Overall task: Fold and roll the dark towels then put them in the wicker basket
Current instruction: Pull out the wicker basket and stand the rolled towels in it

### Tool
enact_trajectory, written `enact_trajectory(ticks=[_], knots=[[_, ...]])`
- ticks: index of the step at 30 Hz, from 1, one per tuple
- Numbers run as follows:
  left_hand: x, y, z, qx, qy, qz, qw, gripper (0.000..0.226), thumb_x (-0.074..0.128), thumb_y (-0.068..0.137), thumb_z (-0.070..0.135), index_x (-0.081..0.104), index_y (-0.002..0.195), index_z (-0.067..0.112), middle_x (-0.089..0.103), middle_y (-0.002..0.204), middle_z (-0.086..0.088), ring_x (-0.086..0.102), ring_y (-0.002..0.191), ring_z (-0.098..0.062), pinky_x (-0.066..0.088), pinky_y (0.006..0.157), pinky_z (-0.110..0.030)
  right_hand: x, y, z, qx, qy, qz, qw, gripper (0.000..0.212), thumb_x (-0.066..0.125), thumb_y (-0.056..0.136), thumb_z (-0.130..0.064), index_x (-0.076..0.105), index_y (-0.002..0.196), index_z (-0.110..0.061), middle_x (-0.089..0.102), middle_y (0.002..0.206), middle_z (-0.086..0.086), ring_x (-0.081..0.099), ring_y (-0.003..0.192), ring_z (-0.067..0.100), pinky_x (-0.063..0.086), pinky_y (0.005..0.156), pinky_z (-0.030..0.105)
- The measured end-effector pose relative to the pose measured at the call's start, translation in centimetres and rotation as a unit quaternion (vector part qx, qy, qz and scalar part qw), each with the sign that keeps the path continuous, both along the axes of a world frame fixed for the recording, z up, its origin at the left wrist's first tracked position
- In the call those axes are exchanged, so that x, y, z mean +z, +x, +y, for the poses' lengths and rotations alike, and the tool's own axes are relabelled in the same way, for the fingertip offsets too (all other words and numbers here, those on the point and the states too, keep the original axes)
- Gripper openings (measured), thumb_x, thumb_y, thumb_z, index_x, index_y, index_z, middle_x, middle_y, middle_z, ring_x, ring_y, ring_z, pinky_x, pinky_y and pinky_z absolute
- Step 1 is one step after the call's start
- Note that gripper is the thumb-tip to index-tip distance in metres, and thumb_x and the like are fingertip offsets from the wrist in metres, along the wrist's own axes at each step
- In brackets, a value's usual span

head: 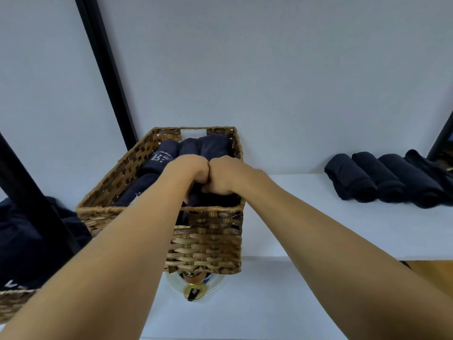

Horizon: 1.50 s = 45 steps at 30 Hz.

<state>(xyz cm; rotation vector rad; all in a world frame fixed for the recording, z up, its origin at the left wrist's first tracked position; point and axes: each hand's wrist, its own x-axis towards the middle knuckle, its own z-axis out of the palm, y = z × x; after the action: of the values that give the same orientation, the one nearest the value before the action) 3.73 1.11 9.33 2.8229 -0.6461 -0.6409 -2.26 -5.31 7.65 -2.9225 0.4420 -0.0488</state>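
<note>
A brown wicker basket (210, 239) stands on a white shelf in the middle of the view. Several rolled dark towels (159, 158) lie packed inside it, one with pale lettering. My left hand (190, 171) and my right hand (226, 175) are side by side inside the basket, knuckles touching. Both grip a dark rolled towel (218, 198) at the basket's near right end, with their fingers curled down into it. Most of that towel is hidden by the hands and the basket's rim. More rolled dark towels (382, 180) lie in a row on the shelf at the right.
The white shelf (318, 229) runs to the right behind the basket. A second wicker basket (12, 303) with dark cloth (29, 241) sits at the lower left. Black frame bars (107, 69) cross the left side. A clear bottle with a gold cap (195, 288) stands below the basket.
</note>
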Motion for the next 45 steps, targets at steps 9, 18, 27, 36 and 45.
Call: enact_trajectory(ticks=[9,18,27,36,45], knots=[[2.1,-4.9,-14.6,-0.093,-0.338,-0.075,0.934,0.022,0.045,0.093,0.007,0.057,0.111,-0.001,0.064,0.110,-0.021,0.065,0.090,-0.034,0.056,0.075,-0.038,1.5,-6.4,-12.5,-0.143,0.128,-0.257,0.947,0.028,0.054,0.093,-0.016,0.056,0.120,-0.011,0.061,0.105,0.000,0.053,0.088,0.017,0.037,0.062,0.021],[-9.3,-10.4,-29.9,-0.060,-0.405,0.245,0.879,0.024,0.050,0.093,0.020,0.061,0.106,0.003,0.064,0.101,-0.012,0.059,0.085,-0.025,0.055,0.081,-0.037,-8.1,-12.0,-29.1,-0.348,0.103,-0.188,0.913,0.035,0.048,0.096,-0.017,0.048,0.129,-0.004,0.059,0.120,0.018,0.059,0.101,0.031,0.039,0.066,0.028],[-13.9,-12.3,-35.0,-0.005,-0.415,0.367,0.833,0.064,0.055,0.073,0.045,0.051,0.129,0.014,0.065,0.117,-0.008,0.063,0.105,-0.028,0.052,0.095,-0.047,-11.8,-13.2,-33.6,-0.419,0.114,-0.162,0.886,0.029,0.040,0.101,-0.024,0.049,0.118,-0.003,0.063,0.108,0.015,0.055,0.088,0.029,0.037,0.070,0.034],[-11.6,-9.1,-29.0,0.008,-0.365,0.312,0.877,0.065,0.060,0.081,0.056,0.057,0.129,0.012,0.064,0.121,-0.008,0.062,0.107,-0.027,0.051,0.097,-0.039,-9.8,-10.8,-28.8,-0.398,0.408,-0.185,0.800,0.011,0.049,0.091,-0.009,0.054,0.082,-0.005,0.047,0.063,0.008,0.039,0.050,0.016,0.033,0.046,0.025],[2.3,-1.6,-17.9,-0.020,-0.453,0.118,0.883,0.047,0.062,0.084,0.046,0.058,0.116,0.012,0.064,0.111,-0.007,0.063,0.097,-0.023,0.053,0.090,-0.037,2.7,-3.9,-17.8,-0.208,0.393,-0.312,0.839,0.012,0.052,0.090,-0.018,0.056,0.081,-0.012,0.060,0.072,0.001,0.056,0.063,0.015,0.045,0.047,0.020]])
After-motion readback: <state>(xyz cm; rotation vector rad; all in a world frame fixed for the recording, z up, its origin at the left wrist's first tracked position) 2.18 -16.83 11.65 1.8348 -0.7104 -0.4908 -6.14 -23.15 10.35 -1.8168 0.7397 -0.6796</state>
